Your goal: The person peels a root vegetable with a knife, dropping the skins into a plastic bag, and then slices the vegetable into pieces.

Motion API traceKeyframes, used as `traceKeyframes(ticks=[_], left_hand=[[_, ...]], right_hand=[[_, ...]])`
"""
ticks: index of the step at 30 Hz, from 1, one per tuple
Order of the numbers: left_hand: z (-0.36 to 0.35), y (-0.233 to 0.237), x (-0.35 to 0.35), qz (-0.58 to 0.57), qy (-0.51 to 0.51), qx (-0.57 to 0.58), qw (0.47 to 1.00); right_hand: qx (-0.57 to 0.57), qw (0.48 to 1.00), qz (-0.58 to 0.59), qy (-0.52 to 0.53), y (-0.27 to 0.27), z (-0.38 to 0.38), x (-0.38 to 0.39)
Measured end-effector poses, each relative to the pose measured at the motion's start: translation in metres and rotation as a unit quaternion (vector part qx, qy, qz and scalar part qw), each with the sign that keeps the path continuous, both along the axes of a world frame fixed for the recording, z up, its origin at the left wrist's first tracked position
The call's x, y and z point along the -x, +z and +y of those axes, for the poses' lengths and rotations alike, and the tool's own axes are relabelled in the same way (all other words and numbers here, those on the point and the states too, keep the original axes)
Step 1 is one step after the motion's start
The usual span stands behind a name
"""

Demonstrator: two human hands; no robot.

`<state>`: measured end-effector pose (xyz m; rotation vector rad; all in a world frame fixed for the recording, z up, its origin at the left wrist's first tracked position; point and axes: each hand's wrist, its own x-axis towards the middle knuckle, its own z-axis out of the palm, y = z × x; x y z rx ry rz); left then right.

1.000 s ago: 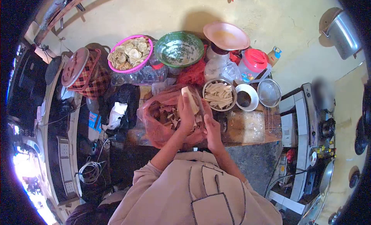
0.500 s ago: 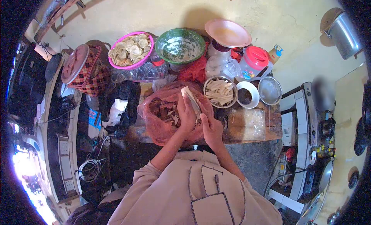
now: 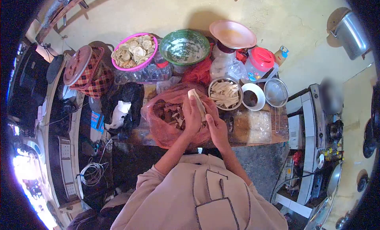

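Grips a long, pale, smooth-sided piece (image 3: 192, 93) in the left hand (image 3: 192, 117), with fingers clamped around it and its blunt end tilted up and away, above a red plastic bag (image 3: 154, 131). Sets the right hand (image 3: 217, 131) just beside it on the right, with thumb angled toward the piece and the other fingers partly hidden; cannot tell whether clamped on anything. Works over the near edge of a worn wooden table (image 3: 257, 143), with the thin, crinkled, see-through bag spread open below and curled brown-and-white scraps (image 3: 170, 113) heaped inside.

Includes, just right of the bag, a round metal bowl (image 3: 240, 101) packed with pale, squared sticks (image 3: 225, 93), followed by a glossy white bowl (image 3: 259, 104) with dark contents and a round mesh sieve (image 3: 276, 92). Shows nearer, on the right, a flat board (image 3: 253, 127) smeared with white.

Takes in along the far side, from left to right, a pink-rimmed basket (image 3: 114, 64) of thin, pale discs (image 3: 132, 52), a green basin (image 3: 164, 54) coated inside with white, a shallow pink bowl (image 3: 233, 32) and a clear jar with a red lid (image 3: 263, 58). Frames the far left with a checked basket (image 3: 89, 75).
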<state>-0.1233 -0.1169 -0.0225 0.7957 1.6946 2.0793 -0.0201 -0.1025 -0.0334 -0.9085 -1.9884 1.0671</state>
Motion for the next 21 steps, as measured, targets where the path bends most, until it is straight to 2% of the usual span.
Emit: traceKeyframes(ticks=[2,4,6,8,10,11,13,14,16,18,20,21], left_hand=[[0.000,-0.005,0.000,-0.014,-0.014,0.004,1.000],[-0.001,-0.008,-0.001,-0.008,-0.010,0.001,1.000],[-0.001,-0.011,-0.003,-0.024,-0.014,-0.004,1.000],[-0.003,-0.016,-0.002,-0.061,-0.028,-0.008,0.998],[-0.001,-0.032,0.003,-0.159,-0.061,-0.026,0.985],[0.000,-0.040,0.005,-0.207,-0.077,-0.035,0.975],[-0.004,-0.015,0.002,-0.098,-0.064,0.017,0.993],[-0.005,-0.006,0.002,-0.043,-0.055,0.043,0.997],[-0.002,-0.009,-0.001,-0.016,-0.038,0.016,0.999],[0.002,-0.017,-0.001,-0.022,-0.043,-0.005,0.999],[0.005,-0.030,0.000,-0.060,-0.067,-0.021,0.996],[0.004,-0.027,0.000,-0.046,-0.061,-0.018,0.997]], right_hand=[[0.131,0.991,-0.010,0.010,0.023,-0.008,-0.002],[0.176,0.984,-0.009,0.015,0.021,-0.010,-0.002],[0.277,0.959,0.064,0.006,0.029,-0.012,-0.002],[0.463,0.863,0.201,-0.013,0.071,-0.021,0.001],[0.475,0.848,0.234,0.019,0.059,-0.017,-0.003],[0.439,0.869,0.226,0.028,0.042,-0.012,-0.004],[0.322,0.928,0.184,0.035,-0.005,-0.001,-0.005],[0.244,0.957,0.152,0.040,-0.011,0.001,-0.004],[0.088,0.991,0.093,0.037,-0.005,0.004,-0.001],[0.049,0.997,0.056,0.034,0.010,0.001,-0.002],[0.123,0.991,0.037,0.030,0.032,-0.006,-0.003],[0.082,0.996,0.029,0.017,0.026,-0.005,-0.002]])
